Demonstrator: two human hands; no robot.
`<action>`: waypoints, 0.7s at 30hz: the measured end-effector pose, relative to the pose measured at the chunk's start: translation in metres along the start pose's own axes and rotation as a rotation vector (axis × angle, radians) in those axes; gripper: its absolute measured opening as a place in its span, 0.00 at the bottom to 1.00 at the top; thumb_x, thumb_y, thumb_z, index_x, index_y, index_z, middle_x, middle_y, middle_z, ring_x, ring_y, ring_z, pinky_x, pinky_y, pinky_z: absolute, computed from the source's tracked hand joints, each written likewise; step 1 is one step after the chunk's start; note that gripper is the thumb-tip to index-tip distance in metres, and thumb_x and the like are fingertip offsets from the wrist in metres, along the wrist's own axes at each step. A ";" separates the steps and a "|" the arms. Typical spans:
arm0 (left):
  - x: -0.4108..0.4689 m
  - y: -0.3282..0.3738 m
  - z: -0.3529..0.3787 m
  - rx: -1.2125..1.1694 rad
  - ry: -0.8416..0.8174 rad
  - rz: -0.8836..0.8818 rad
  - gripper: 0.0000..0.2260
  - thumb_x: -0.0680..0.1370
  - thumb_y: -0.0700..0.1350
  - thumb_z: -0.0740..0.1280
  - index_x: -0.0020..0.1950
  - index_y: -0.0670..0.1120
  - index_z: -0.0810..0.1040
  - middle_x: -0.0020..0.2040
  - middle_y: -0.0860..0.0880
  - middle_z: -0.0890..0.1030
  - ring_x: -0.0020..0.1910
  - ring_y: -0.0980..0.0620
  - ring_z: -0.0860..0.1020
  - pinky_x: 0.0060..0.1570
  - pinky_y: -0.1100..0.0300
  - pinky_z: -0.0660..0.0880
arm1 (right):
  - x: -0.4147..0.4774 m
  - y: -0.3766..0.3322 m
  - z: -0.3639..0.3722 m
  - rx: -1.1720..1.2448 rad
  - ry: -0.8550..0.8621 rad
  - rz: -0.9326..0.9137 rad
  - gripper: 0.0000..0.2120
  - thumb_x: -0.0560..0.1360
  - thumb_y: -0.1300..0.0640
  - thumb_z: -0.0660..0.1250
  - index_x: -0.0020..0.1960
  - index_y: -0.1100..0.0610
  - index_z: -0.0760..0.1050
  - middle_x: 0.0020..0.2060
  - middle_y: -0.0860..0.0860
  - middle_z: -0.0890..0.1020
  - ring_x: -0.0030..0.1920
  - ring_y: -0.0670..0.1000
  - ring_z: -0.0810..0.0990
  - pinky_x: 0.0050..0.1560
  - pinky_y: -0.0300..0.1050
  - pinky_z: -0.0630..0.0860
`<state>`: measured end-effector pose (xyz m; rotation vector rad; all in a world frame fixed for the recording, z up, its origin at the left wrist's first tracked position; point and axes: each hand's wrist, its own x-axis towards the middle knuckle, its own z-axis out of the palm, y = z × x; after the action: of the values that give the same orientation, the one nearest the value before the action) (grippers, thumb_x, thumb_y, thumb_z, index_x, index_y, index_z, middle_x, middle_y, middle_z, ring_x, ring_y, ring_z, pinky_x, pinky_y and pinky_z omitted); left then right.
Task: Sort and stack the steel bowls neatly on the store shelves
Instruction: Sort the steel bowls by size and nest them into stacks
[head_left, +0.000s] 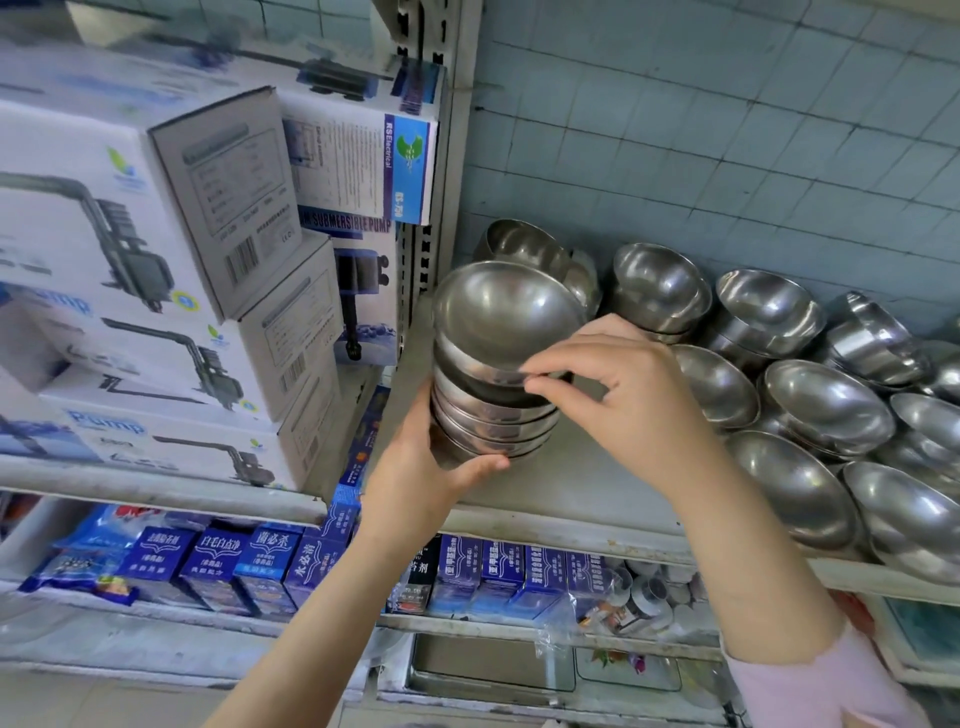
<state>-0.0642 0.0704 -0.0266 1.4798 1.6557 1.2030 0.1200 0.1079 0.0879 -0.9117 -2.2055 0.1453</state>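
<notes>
A stack of several steel bowls (493, 415) stands at the left end of a grey shelf (561, 493). My left hand (421, 478) grips the stack's lower left side, thumb across its base. The top bowl (506, 317) sits tilted and raised on the stack. My right hand (618, 395) pinches that bowl's near rim between thumb and forefinger. More steel bowls (826, 405) lie singly and in short stacks along the shelf to the right and at the back.
White pump boxes (171, 291) fill the shelf bay to the left, beyond a slotted metal upright (431, 171). Blue product boxes (249, 566) line the shelf below. A tiled wall (727, 130) backs the bowl shelf.
</notes>
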 end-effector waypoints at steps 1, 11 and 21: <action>-0.001 0.001 0.000 0.003 0.011 -0.001 0.46 0.59 0.70 0.74 0.72 0.57 0.63 0.62 0.59 0.78 0.61 0.58 0.76 0.58 0.51 0.76 | -0.001 0.001 0.004 0.000 -0.009 -0.006 0.05 0.72 0.57 0.74 0.48 0.53 0.86 0.40 0.38 0.82 0.46 0.49 0.78 0.51 0.42 0.75; -0.002 0.007 0.004 -0.029 0.143 -0.043 0.46 0.62 0.61 0.78 0.75 0.57 0.60 0.66 0.59 0.76 0.65 0.59 0.73 0.57 0.59 0.73 | 0.004 0.013 0.015 0.029 -0.095 0.012 0.06 0.73 0.57 0.72 0.48 0.54 0.86 0.41 0.38 0.81 0.51 0.49 0.77 0.56 0.37 0.72; -0.035 0.011 -0.005 0.070 0.227 0.100 0.37 0.65 0.61 0.71 0.65 0.40 0.68 0.58 0.49 0.73 0.56 0.54 0.73 0.59 0.66 0.69 | -0.045 0.017 -0.011 0.133 0.081 0.303 0.21 0.71 0.48 0.73 0.64 0.46 0.79 0.60 0.32 0.78 0.66 0.41 0.74 0.68 0.33 0.66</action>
<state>-0.0571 0.0350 -0.0195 1.5310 1.8058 1.4258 0.1587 0.0899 0.0633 -1.1502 -1.9480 0.3861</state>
